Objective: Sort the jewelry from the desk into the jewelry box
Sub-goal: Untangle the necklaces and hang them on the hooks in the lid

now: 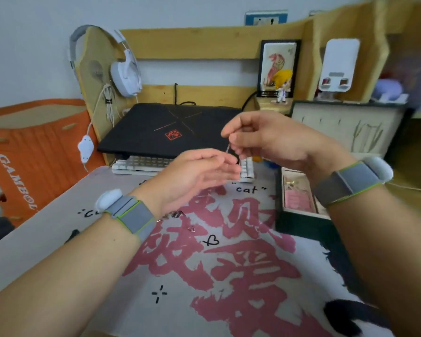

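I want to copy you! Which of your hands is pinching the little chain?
The right hand. Its fingertips are pinched on the thin chain, while the left hand lies open just below it.

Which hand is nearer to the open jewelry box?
Right. The right hand is raised just left of the jewelry box; the left hand is further left, over the mat.

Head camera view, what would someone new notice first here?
Probably the two hands raised mid-frame: the right hand pinches a thin chain above the open left hand. Next, the desk mat with big pink characters fills the foreground. The open jewelry box sits at the right, a black laptop behind.
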Tool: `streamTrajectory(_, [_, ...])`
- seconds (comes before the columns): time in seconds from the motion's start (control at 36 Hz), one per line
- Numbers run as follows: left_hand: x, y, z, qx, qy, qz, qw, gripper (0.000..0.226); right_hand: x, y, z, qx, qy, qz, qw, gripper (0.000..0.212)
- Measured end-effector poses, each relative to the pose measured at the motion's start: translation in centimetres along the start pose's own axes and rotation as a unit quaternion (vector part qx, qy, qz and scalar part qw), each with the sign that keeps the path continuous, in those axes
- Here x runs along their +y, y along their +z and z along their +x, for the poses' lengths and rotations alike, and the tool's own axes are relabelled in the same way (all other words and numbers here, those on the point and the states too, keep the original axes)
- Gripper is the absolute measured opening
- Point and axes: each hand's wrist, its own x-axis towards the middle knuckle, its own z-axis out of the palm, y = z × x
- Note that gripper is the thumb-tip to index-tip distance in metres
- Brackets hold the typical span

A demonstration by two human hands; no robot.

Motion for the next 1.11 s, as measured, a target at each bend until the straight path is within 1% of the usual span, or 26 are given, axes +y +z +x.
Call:
streamTrajectory(0.08, [1.8, 2.3, 1.8, -0.021, 0.031, -0.031, 0.999, 0.021, -0.8, -1.6, -0.5, 0.028, -0.038, 0.052, 0.997, 0.015])
streamTrajectory(0.17, [3.0, 4.3, 3.6, -0.029, 0.055, -0.05, 0.997, 0.021, -0.9, -3.0, -1.0, 0.093, -0.06, 0.087, 0.99, 0.017])
streamTrajectory(0.22, [3.8, 7.2, 6.3, -0.054, 0.056, -0.061, 0.995, 0.022, -0.6, -5.7, -2.3, 0.154, -0.073, 0.129, 0.977, 0.02])
streamTrajectory(0.33, [4.4, 9.8, 9.1, -0.1, 0.05, -0.07, 0.991, 0.027, 0.6, -8.1, -3.3, 0.233, -0.098, 0.206, 0.945, 0.021])
streamTrajectory(0.39, [4.1, 11.6, 11.2, -0.122, 0.051, -0.077, 0.988, 0.027, 1.8, -10.2, -4.1, 0.262, -0.107, 0.23, 0.931, 0.021])
streamTrajectory(0.56, [2.8, 14.3, 14.1, -0.159, 0.039, -0.109, 0.98, 0.025, 3.7, -13.3, -5.2, 0.324, -0.116, 0.309, 0.887, 0.016])
streamTrajectory(0.64, [2.3, 15.1, 15.2, -0.153, 0.022, -0.105, 0.982, 0.024, 4.3, -14.1, -5.5, 0.34, -0.112, 0.333, 0.872, 0.015])
streamTrajectory(0.72, [2.1, 15.5, 16.2, -0.149, 0.017, -0.097, 0.984, 0.023, 4.6, -14.6, -5.4, 0.352, -0.105, 0.325, 0.872, 0.015])
streamTrajectory(0.83, [1.5, 15.2, 16.4, -0.142, 0.022, -0.075, 0.987, 0.016, 4.8, -15.3, -5.6, 0.366, -0.12, 0.335, 0.86, 0.014])
streamTrajectory(0.92, [1.5, 14.6, 16.3, -0.141, 0.034, -0.084, 0.986, 0.009, 4.4, -15.4, -5.9, 0.365, -0.13, 0.329, 0.861, 0.014])
streamTrajectory(1.03, [1.2, 14.0, 16.3, -0.149, 0.055, -0.094, 0.983, 0.008, 4.4, -14.7, -5.6, 0.369, -0.128, 0.309, 0.867, 0.013])
streamTrajectory(1.11, [1.4, 14.2, 16.4, -0.154, 0.065, -0.095, 0.981, 0.002, 4.3, -14.6, -5.3, 0.365, -0.128, 0.301, 0.872, 0.013])
